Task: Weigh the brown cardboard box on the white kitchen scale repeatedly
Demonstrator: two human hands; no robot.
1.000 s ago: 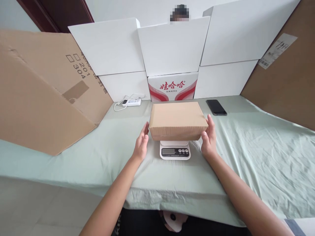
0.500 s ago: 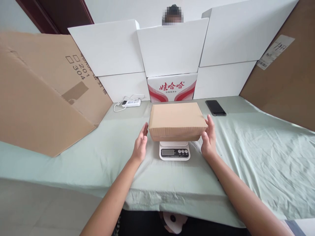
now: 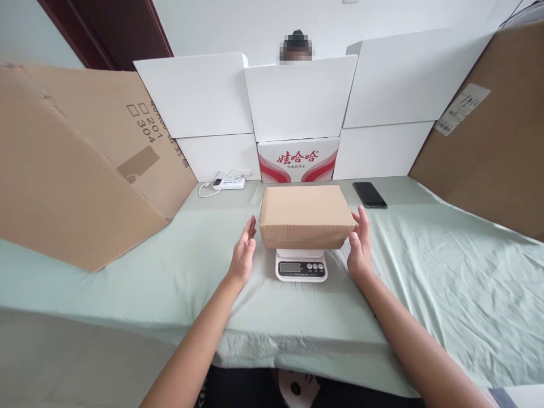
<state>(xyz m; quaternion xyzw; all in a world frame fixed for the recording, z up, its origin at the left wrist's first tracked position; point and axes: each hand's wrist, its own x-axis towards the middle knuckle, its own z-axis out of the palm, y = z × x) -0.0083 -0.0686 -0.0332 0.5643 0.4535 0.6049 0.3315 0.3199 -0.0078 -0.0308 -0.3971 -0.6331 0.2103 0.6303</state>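
The box is resting on the scale, hiding most of its platform and overhanging it to left and right. Its long axis is running left to right across the scale, with one long side facing the person and the plain top facing up. The left hand is standing on edge left of the scale, palm turned inward, fingers held together and pointing forward, thumb raised; it is gripping nothing, and a narrow gap is separating it from the box. The right hand is mirroring it right of the scale, fingers and thumb spread around the box's near right corner without clasping it; whether the fingers are touching it, I cannot tell. Both forearms are slanting inward toward the scale. Beyond the scale, the phone is lying to the right, and the printed carton is standing straight behind.
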